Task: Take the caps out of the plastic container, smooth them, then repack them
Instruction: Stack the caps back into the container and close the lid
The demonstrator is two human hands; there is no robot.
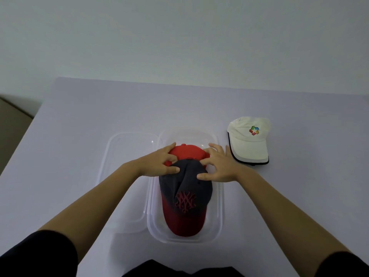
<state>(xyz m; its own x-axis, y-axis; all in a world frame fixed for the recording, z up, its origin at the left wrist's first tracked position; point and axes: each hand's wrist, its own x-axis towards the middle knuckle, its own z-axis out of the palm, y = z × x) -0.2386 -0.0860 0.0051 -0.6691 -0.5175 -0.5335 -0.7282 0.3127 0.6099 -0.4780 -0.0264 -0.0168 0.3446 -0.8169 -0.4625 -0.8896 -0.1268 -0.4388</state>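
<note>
caps, count: three, two in the container and one out on the table.
containers, count: one clear rectangular plastic container [220, 206] with rounded corners, in the middle of the pale table [99, 108].
lids, count: one clear plastic lid [119, 156], lying flat and touching the container's left side.
top cap: dark grey cloth cap with a red brim and red stitched logo [185, 188], inside the container, brim towards the person, crown creased down the middle.
lower cap: plain red cloth cap [187, 151], also inside the container, partly under the dark grey cap's far end and showing behind it.
third cap: white cloth cap with a multicoloured logo and dark brim edging [249, 140], on the table just right of the container, apart from it.
hands, count: two, both bare, both over the far half of the container.
left hand [157, 163]: thumb on the dark grey crown, bent fingers on the red cap; whether it pinches cloth or only presses, i cannot tell.
right hand [219, 164]: released, fingers spread, thumb and forefinger tips pressing the dark grey crown, the other fingertips at the red cap's edge.
sleeves, count: two black sleeves [40, 254], at the lower corners.
</note>
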